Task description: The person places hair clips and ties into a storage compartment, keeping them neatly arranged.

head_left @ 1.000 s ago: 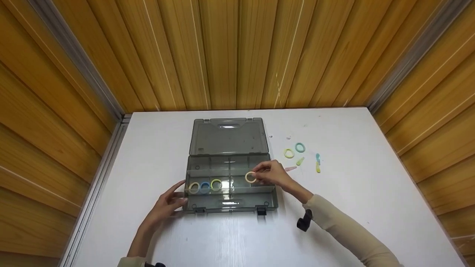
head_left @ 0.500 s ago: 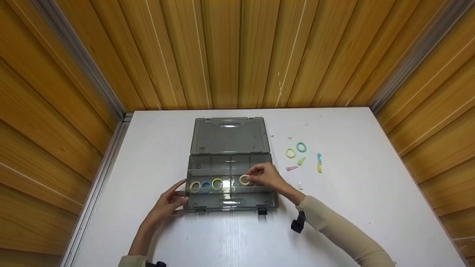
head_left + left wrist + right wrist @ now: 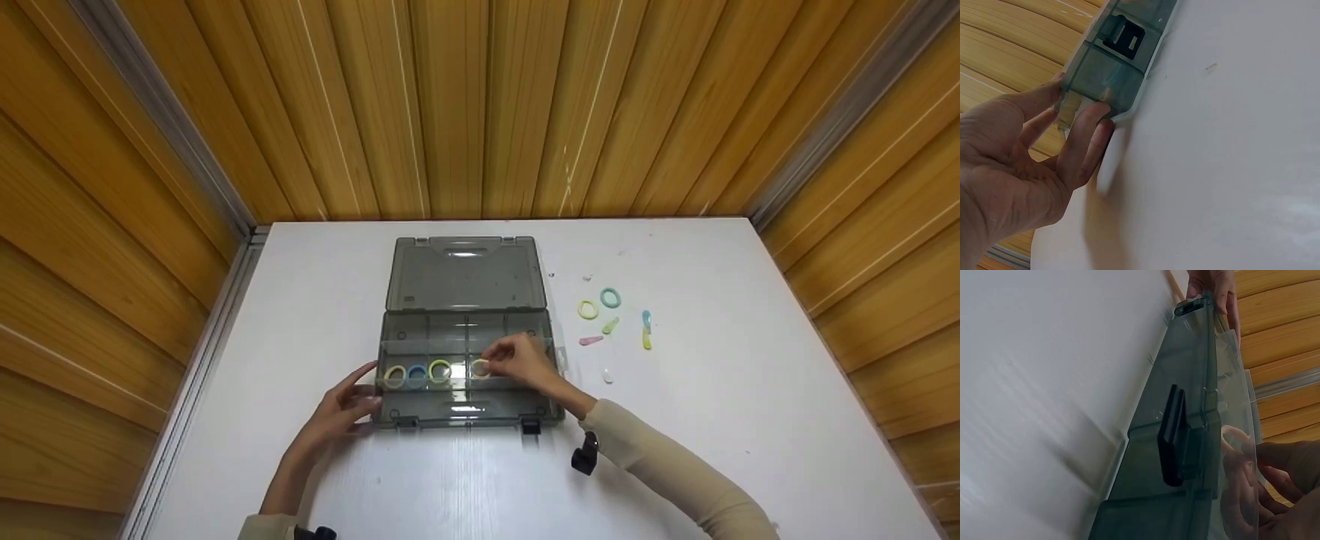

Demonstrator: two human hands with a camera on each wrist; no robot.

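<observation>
A grey translucent compartment box lies on the table with its lid folded back. My right hand pinches a pale cream hair tie over the middle row, right of its centre. Left of it in that row stand a cream hair tie, a blue hair tie and a yellow-green hair tie. In the right wrist view the pinching fingers show through the clear divider. My left hand holds the box's left end, its thumb near the front corner in the left wrist view.
Right of the box lie a yellow hair tie, a teal hair tie, a green hair clip, a pink hair clip, and blue and yellow clips. A small white piece lies nearer. Black latches project from the box front.
My right hand has moved left and slightly nearer with the cream hair tie, bringing it close to the yellow-green one. The left hand stays at the box's end.
</observation>
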